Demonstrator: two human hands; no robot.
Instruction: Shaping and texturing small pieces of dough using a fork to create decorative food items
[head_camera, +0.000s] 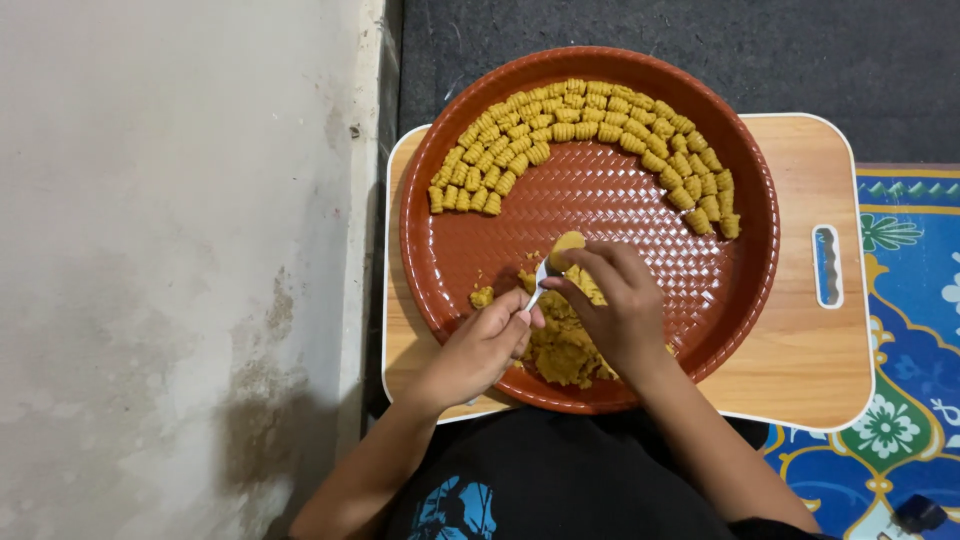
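A pale, stained concrete floor (170, 260) fills the left half of the frame, with darker damp patches toward the lower left. Along the top runs a dark grey mat (700, 45). At the right edge lies a blue patterned rug (915, 300) with white flowers and yellow borders. Light is even and soft

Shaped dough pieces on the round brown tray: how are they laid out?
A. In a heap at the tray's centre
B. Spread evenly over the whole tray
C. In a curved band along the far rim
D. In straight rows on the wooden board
C: the ridged yellow pieces follow the far rim of the tray in an arc, while the loose dough sits near the hands.
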